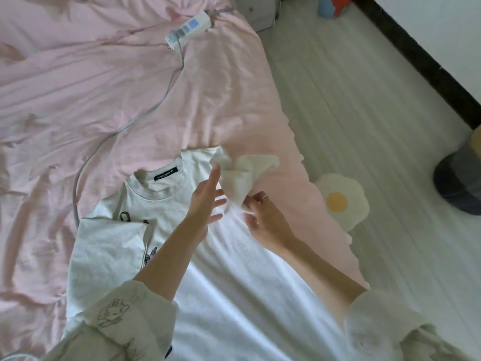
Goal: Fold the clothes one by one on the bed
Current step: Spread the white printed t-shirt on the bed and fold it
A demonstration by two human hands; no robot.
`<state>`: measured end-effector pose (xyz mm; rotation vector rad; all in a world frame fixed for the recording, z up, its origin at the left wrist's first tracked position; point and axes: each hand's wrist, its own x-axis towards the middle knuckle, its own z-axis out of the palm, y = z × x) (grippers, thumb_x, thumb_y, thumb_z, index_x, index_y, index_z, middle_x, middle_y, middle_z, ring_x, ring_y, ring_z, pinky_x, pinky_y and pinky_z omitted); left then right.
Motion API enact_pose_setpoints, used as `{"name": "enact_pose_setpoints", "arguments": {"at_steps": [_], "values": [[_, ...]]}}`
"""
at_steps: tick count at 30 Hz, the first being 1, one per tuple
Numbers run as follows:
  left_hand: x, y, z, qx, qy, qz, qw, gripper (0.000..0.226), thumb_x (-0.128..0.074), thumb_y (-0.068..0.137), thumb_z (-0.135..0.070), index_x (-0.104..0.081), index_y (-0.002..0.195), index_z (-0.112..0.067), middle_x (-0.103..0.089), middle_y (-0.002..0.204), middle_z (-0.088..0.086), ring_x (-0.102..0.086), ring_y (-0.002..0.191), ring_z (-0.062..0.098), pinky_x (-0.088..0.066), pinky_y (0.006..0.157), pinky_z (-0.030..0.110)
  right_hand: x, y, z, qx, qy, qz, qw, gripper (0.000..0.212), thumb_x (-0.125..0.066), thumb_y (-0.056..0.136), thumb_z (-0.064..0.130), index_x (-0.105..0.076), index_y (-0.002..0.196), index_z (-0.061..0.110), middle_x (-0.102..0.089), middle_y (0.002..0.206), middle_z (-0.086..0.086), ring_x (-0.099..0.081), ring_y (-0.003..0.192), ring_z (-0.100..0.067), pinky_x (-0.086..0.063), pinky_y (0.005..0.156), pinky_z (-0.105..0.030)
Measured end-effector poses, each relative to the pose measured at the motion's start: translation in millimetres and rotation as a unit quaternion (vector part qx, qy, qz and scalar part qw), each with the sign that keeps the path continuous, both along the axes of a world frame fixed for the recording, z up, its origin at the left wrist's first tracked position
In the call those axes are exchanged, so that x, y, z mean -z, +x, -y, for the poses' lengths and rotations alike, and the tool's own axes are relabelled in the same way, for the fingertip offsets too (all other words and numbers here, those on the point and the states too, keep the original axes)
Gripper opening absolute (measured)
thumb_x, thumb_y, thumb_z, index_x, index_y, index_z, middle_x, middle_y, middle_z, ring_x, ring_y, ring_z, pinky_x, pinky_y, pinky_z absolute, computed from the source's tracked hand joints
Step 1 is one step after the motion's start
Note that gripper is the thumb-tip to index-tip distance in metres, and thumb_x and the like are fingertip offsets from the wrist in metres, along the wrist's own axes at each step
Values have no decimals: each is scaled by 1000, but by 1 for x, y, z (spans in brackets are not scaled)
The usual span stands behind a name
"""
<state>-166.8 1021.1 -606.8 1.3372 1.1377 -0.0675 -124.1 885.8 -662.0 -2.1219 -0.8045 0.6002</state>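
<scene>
On bed, sleeve-gripping right hand

T-shirt on bed, power strip behind, rug right

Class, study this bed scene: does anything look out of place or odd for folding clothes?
Yes: a power strip lies on the pink sheet, its cable trailing toward the white T-shirt being folded. Electrical gear on bedding looks out of place.

Left hand open at frame centre, fingers straight, right hand just beside it, fingers curled, pinching cloth
</scene>
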Motion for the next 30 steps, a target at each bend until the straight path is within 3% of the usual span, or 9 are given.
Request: {"name": "enact_pose_setpoints", "arguments": {"at_steps": [2, 4, 8, 10, 13, 18, 24, 27, 30], "values": [[-2, 4, -3, -43, 26, -18, 999, 33, -59, 86, -37, -60, 107, -12, -64, 97, 6, -62, 94, 25, -50, 79, 38, 8, -7, 0, -108, -9, 42, 993, 50, -35, 83, 26, -55, 129, 27, -53, 121, -5, -44, 116, -23, -37, 97, -32], [-3, 1, -7, -90, 23, -41, 995, 12, -50, 85, -11, -61, 89, -7, -62, 89, 13, -60, 86, 29, -51, 73, 40, -1, -5, -4, -85, 17, -79, 993, 42, -40, 88, 27, -61, 124, 26, -49, 136, -1, -38, 128, -17, -29, 108, -31], [-4, -18, -15, -177, -96, -26, 979, 19, -40, 87, 2, -58, 83, -6, -61, 82, 15, -61, 69, 27, -51, 68, 39, -23, 12, -5, 127, 145, -415, 889, 29, -54, 91, 33, -58, 111, 13, -58, 111, -3, -57, 101, -20, -45, 85, -34], [-5, -24, -17, -187, -101, -18, 977, 23, -39, 89, 2, -57, 81, -9, -59, 79, 10, -57, 70, 21, -51, 66, 35, -22, 21, -7, 154, 175, -472, 850, 56, -58, 90, 35, -34, 139, 20, -47, 133, 2, -57, 109, -19, -47, 83, -31], [-6, -30, -20, -179, -106, -12, 978, 24, -38, 91, 1, -58, 81, -10, -61, 78, 7, -59, 70, 18, -55, 56, 30, -22, 33, -22, 134, 158, -473, 856, 81, -62, 89, 29, -8, 150, 29, -36, 146, 7, -54, 118, -20, -47, 87, -32], [-11, -34, -22, -150, -104, -8, 983, 24, -41, 90, 2, -59, 79, -8, -60, 68, 4, -58, 61, 14, -52, 57, 31, -36, 34, -48, 83, 115, -476, 868, 28, -60, 88, 15, -59, 114, 7, -65, 95, -9, -61, 80, -20, -49, 77, -32], [-15, -33, -23, -138, -108, 23, 984, 18, -42, 96, -7, -58, 89, -7, -64, 86, 10, -64, 77, 24, -54, 73, 38, -54, 56, -34, 285, 110, -236, 922, 32, -59, 86, 31, -61, 104, 5, -63, 92, -6, -62, 89, -24, -48, 71, -35], [-15, -25, -14, -96, -87, 33, 991, 19, -39, 99, -12, -56, 107, -7, -66, 96, 10, -65, 88, 26, -54, 77, 37, -67, 97, -12, 417, 79, -116, 898, 50, -59, 86, 42, -55, 118, 4, -60, 107, -5, -56, 105, -24, -41, 84, -32], [-9, -16, -1, -27, -25, 8, 999, 24, -38, 99, -13, -55, 116, -10, -63, 109, 8, -60, 98, 24, -53, 77, 33, -60, 126, 16, 454, 121, -137, 872, 55, -59, 82, 52, -51, 116, 10, -59, 106, -1, -58, 101, -22, -45, 81, -34]]}}
